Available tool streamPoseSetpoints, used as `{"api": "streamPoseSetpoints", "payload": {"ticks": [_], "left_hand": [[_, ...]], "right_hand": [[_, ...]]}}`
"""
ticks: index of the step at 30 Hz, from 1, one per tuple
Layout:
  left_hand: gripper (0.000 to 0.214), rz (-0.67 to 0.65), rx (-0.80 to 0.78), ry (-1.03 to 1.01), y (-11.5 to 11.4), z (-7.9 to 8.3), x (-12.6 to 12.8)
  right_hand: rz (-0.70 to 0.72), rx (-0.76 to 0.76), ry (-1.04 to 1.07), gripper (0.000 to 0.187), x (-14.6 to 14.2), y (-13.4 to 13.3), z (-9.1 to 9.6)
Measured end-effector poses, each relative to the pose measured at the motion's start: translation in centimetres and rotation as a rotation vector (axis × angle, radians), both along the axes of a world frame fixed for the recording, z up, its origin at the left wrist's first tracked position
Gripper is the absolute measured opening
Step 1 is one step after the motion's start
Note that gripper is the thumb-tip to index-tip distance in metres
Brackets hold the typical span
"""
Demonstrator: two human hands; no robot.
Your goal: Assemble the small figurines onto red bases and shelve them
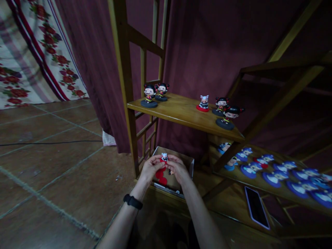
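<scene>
One small figurine [164,156] noted: white on top with pointed, ear-like tips, white and dark body, mounted on a red base [162,160]. Finer detail too small to verify. Pose: upright. State: in the grip of both left hand [150,168] and right hand [178,167], fingertips meeting the base from either side. Location: over the open box [186,162], toward its rear-left part as viewed; height above the box floor cannot be determined.
</scene>
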State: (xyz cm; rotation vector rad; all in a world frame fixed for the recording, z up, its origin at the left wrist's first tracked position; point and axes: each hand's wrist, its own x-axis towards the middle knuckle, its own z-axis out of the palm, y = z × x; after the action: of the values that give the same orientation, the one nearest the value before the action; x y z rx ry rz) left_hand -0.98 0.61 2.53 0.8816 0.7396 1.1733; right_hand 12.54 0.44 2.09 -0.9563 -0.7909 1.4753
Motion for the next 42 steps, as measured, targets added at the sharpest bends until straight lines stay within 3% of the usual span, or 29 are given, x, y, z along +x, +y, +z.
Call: {"api": "streamPoseSetpoints", "payload": {"ticks": [17, 24, 32, 37, 42], "left_hand": [[0.041, 0.081, 0.113, 0.15, -0.1, 0.0, 0.7], [0.033, 0.169, 0.342, 0.449, -0.1, -1.0, 0.8], [0.031, 0.186, 0.49, 0.681, -0.8, -0.3, 0.6], [0.035, 0.187, 0.435, 0.578, -0.4, -0.9, 0.7], [0.036, 0.153, 0.214, 0.294, 0.3, -1.3, 1.1]], "right_hand": [[0.049, 0.016, 0.01, 0.025, -0.2, -0.6, 1.1], [0.022, 0.008, -0.025, 0.034, -0.5, -0.5, 0.5], [-0.054, 0.033, -0.123, 0.032, -1.2, -0.4, -0.3], [-0.084, 0.03, -0.084, 0.031, -1.5, -0.3, -0.1], [-0.059, 0.014, 0.029, 0.024, -1.8, -0.5, 0.4]]}}
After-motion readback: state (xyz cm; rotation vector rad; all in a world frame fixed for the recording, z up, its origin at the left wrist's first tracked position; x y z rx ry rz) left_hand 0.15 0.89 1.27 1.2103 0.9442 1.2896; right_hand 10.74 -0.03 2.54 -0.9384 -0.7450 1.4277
